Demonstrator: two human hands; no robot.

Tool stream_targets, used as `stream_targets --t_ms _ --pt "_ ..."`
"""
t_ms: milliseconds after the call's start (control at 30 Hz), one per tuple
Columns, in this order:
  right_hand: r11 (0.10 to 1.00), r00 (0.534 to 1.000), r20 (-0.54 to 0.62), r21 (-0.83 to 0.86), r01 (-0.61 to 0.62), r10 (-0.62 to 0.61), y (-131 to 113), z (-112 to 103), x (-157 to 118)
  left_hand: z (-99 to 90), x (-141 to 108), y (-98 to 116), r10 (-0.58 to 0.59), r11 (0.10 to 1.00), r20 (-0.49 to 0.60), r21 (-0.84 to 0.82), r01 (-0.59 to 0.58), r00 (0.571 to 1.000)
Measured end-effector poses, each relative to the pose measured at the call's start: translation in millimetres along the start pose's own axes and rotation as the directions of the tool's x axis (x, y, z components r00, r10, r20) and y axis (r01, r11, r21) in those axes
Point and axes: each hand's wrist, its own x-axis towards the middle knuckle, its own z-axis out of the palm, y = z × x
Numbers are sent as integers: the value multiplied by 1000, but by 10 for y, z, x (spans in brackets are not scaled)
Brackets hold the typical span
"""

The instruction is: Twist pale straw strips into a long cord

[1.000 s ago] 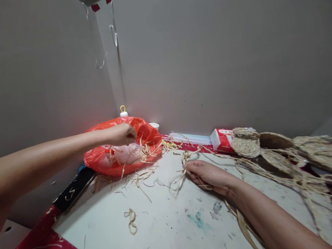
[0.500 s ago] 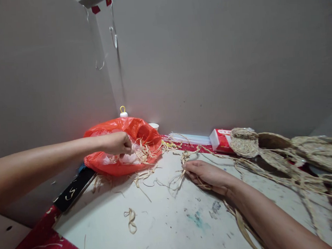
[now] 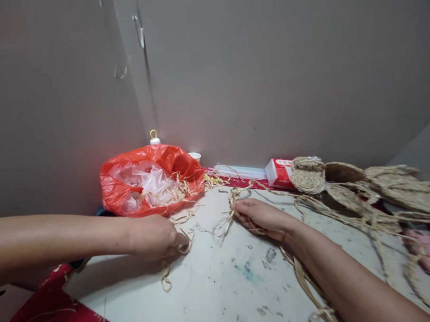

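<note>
My right hand (image 3: 258,216) pinches a braid of dry straw (image 3: 233,196) near its frayed lower end; thin loose strands hang to the left of the fingers. My left hand (image 3: 156,237) is low over the white tabletop (image 3: 210,294), with closed fingers and a curled straw strand (image 3: 185,247) at the fingertips. Just below that hand lies a looped strip of straw (image 3: 166,279), partly hidden by it. Behind the left hand stands an open red plastic bag (image 3: 117,203), with crumpled clear plastic (image 3: 157,182) and straw scraps (image 3: 186,188) inside.
At the back right are a red tissue pack (image 3: 283,172), woven straw pieces (image 3: 308,175) and long braided cords (image 3: 331,215). Pale thin sticks (image 3: 242,172) and a white cup (image 3: 195,156) are along the wall. Red cloth (image 3: 46,306) shows at front left.
My left hand has moved from over the red bag down and toward me to the tabletop, closing by a straw strand. The right hand keeps its pinch on the braid. The view has shifted slightly.
</note>
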Motion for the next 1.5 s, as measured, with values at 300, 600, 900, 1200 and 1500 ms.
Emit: stream_targets --t_ms 300,600,900,1200,1500 --pt "1000 1000 4 4 -10 10 1 -9 -6 -194 81 -84 -349 937 -125 -80 341 929" --pt "1000 1000 1 1 -3 3 18 -20 -1 141 396 -18 -446 866 -43 -271 419 894" --pt "1000 1000 7 4 -3 3 7 -15 2 173 329 -205 -389 711 -20 -642 287 921" --pt "1000 1000 -6 12 -12 12 -15 -1 -21 235 402 -221 -456 798 -132 -497 339 880" --pt "1000 1000 0 20 -14 14 -21 -6 -16 162 383 -198 -411 830 5 -412 377 911"
